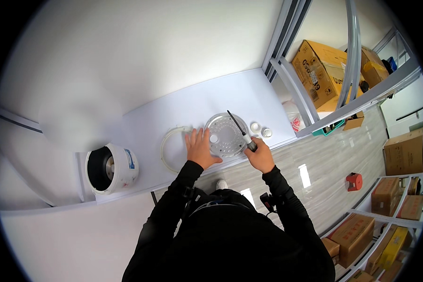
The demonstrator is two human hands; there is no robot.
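My right hand (pixel 261 156) is wrapped round the handle of a screwdriver (pixel 237 123), whose dark shaft points up and left over a round perforated plate (pixel 230 144). The plate lies flat on the white table (pixel 183 103), with a small white disc (pixel 214 138) on its left part. At the plate's left edge is my left hand (pixel 200 149), fingers spread and holding nothing; whether it touches the plate I cannot tell. Left of that hand lies a thin white ring (pixel 163 152), partly covered by the fingers. Two small white round parts (pixel 255 127) sit right of the plate.
A white drum-shaped housing (pixel 127 167) with a dark inside lies on its side at the table's left end. Grey metal framing (pixel 296 89) rises at the right, with cartons (pixel 319 73) behind it. A red stool (pixel 354 181) and shelves of boxes (pixel 352 237) stand further right.
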